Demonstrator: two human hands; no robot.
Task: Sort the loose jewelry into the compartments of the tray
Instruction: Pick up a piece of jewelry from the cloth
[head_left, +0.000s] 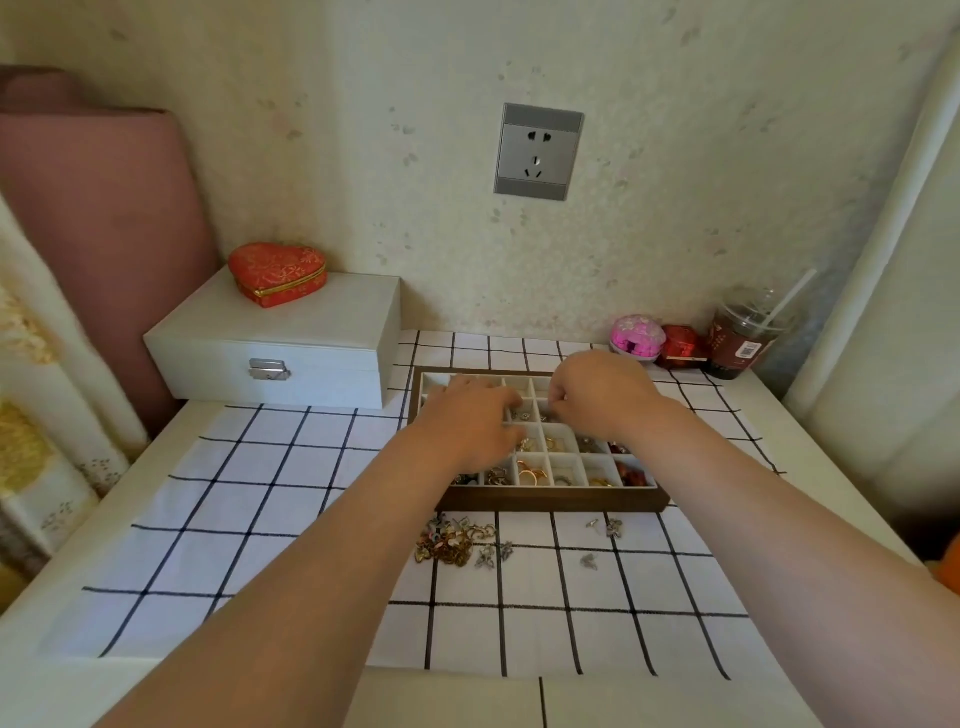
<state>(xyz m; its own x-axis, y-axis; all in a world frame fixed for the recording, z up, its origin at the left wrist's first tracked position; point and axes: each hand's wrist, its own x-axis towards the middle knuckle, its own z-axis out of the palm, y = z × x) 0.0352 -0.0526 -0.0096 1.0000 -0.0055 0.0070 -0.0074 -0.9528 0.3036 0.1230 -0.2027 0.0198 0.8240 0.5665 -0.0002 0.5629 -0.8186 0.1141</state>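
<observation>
Right hand (597, 395) is over the tray's far-middle cells with its fingers curled down as if pinching; too small to tell whether it holds a piece. Left hand (467, 423) is just beside it, fingers stretched over the left cells, nothing visibly held. Tray (550, 501) is partly filled. Loose jewelry (457, 540) lies on the checked cloth (291, 493) just off the tray's near rim, spread along it, bodyward of both hands. I'd judge the left hand nearer. The cup (743, 338) label shows a code patch, text unreadable.

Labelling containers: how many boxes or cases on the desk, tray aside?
4: white box back left, red heart box atop it, pink round case and red case back right by the cup.
</observation>
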